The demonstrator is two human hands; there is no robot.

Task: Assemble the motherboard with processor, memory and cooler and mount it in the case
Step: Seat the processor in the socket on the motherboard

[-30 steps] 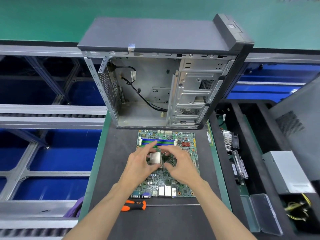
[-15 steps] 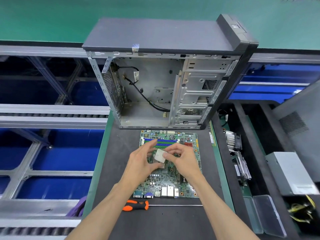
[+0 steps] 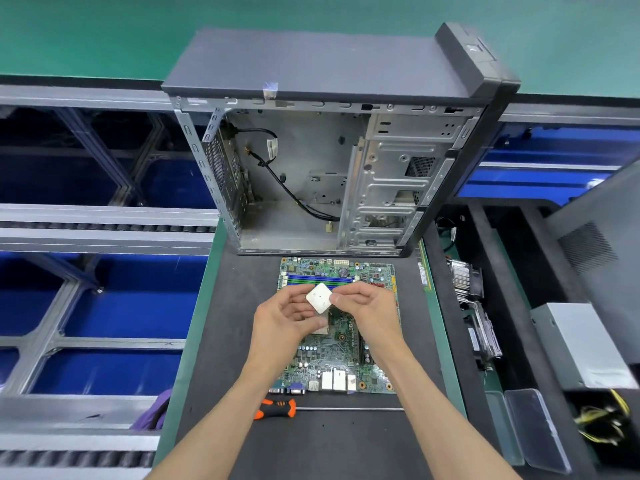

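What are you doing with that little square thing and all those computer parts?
A person is building a computer. Both hands, left hand and right hand, hold the processor by its edges, raised above the green motherboard lying flat on the mat. It is not in its socket yet. The open computer case waits behind the board with nothing mounted inside, and a screwdriver lies in front.

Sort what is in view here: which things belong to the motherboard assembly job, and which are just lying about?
Belongs to the job:
processor, held in both hands
left hand
right hand
motherboard on the mat
open case behind it
cooler in the right-hand tray

Just lying about:
screwdriver
power supply
clear plastic box
purple cloth
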